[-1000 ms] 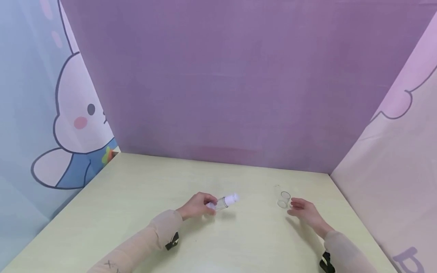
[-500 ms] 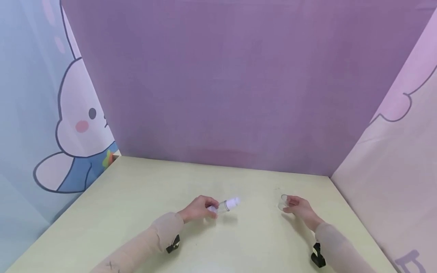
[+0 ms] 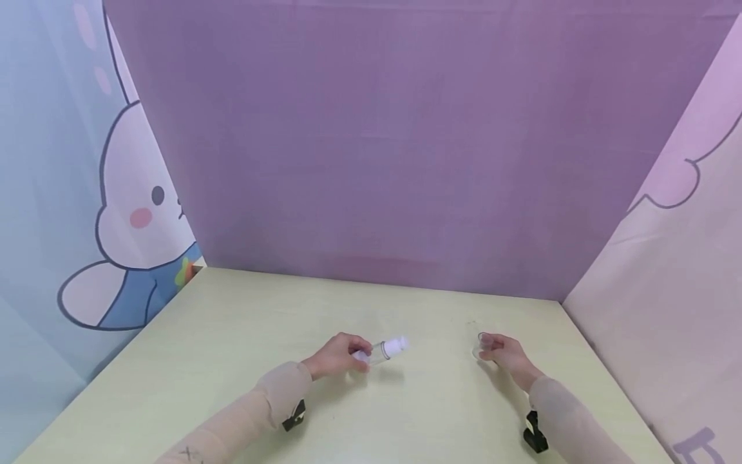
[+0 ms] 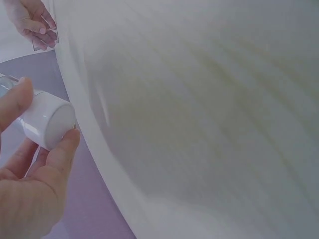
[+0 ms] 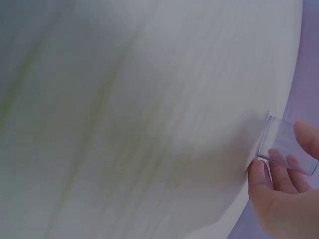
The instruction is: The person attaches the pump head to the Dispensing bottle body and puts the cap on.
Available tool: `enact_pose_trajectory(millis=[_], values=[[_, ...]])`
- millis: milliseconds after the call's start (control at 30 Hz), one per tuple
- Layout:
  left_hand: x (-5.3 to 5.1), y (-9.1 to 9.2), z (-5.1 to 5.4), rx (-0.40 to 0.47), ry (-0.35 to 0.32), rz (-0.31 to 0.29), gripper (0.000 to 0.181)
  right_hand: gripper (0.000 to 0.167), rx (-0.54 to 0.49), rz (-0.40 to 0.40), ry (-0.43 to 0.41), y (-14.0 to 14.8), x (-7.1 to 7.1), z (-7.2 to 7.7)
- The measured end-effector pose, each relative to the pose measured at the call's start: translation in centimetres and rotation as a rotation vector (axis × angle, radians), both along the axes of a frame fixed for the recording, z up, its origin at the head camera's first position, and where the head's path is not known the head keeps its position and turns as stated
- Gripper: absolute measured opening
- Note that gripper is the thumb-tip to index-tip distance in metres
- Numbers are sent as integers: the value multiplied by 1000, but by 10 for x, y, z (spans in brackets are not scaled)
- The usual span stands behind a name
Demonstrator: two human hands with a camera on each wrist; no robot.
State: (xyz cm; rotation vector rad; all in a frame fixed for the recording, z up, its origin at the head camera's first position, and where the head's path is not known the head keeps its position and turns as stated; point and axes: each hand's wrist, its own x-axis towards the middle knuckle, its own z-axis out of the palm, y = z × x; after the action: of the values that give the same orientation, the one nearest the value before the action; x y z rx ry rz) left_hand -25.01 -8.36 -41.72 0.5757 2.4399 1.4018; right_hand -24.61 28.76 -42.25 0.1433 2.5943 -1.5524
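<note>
In the head view my left hand (image 3: 339, 356) grips a small bottle (image 3: 395, 347) by one end, tilted above the table, its other white end pointing right. The bottle has a clear middle section with a thin dark ring. Up close in the left wrist view, thumb and fingers pinch its smooth white round end (image 4: 47, 122). Further right, my right hand (image 3: 510, 357) holds a clear, hollow, cup-like cap (image 5: 281, 139) between thumb and fingers. The cap's rim sits at or very near the tabletop; whether it touches cannot be told.
Both hands are over a pale yellow-green table (image 3: 278, 309). A purple cloth (image 3: 371, 148) hangs along its far edge. Printed cloths stand at both sides, the left one (image 3: 139, 193) with a cartoon rabbit. Dark straps (image 3: 534, 433) sit at the wrists.
My right hand has moved left to the clear cap on the table and taken hold of it. The left hand keeps its grip on the bottle and has hardly moved.
</note>
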Motion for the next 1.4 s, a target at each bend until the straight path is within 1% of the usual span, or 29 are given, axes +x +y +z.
enact_pose_trajectory(millis=[167,400,500,667,800,933,1033,1200,1400], values=[[-2,3,-1,-4,4,0,38,54,5,-17,1,3,-2,-3],[-7,5,-2,-4,3,5,39,53,1,-27,25,6,-9,-5],[-8,5,-3,1,-1,-2,39,51,-11,-36,33,6,-9,-4],[-8,5,-1,3,-2,-5,38,52,-17,-52,39,7,-8,-1],[-6,4,0,3,-7,-1,38,53,-24,-46,30,6,-7,0],[-6,3,-6,-3,-10,5,38,54,-57,-28,32,3,-6,0],[-7,3,-7,-5,-4,1,38,55,-80,-37,39,1,-6,2],[-6,4,-4,2,-6,-7,38,60,-79,-52,42,-3,-7,4],[-6,6,-7,0,-18,-3,37,64,-98,-63,54,-11,-4,8]])
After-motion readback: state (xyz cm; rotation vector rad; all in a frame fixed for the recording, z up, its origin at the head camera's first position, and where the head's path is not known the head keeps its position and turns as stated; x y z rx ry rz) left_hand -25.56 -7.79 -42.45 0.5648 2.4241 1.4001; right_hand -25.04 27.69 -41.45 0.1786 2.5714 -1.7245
